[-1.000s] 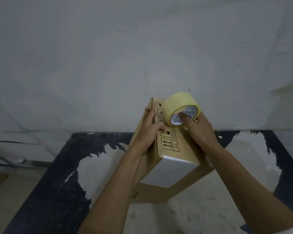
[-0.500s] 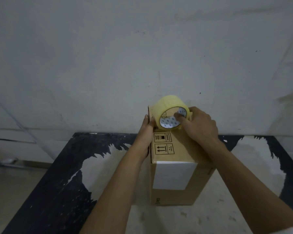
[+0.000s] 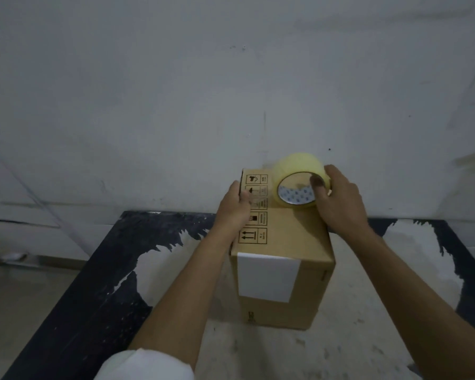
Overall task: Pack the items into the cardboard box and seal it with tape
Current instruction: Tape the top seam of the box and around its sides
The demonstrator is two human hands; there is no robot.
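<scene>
now right hand [image 3: 340,200] grips tape roll [image 3: 299,182]; left hand [image 3: 235,208] grips cardboard box [image 3: 285,237].

I have just one view, from the head camera, looking forward and down over both forearms. It sits close above the near edge of the table [image 3: 99,270], faces the far wall [image 3: 231,91], and its wide angle bends straight lines at the frame edges.
</scene>
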